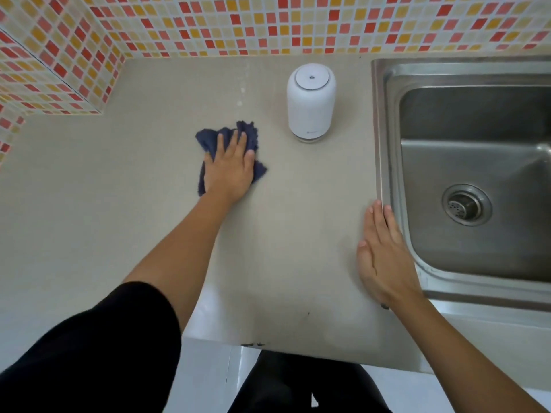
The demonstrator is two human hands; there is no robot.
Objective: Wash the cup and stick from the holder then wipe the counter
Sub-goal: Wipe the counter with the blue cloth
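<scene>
The wall (298, 22) far past the left fingers (235, 138) is covered in tiny square tiles, red, orange, yellow and cream. It turns a corner out to the left of those fingers. The counter (119, 204) is smooth and pale grey-brown. A shiny metal sink (387, 129) is set into it, with its rim right at the right fingers (378, 216). A round drain (466, 205) sits further right of them. Below the counter's near edge, the floor (208, 383) is white and glossy. The light is soft and even.
</scene>
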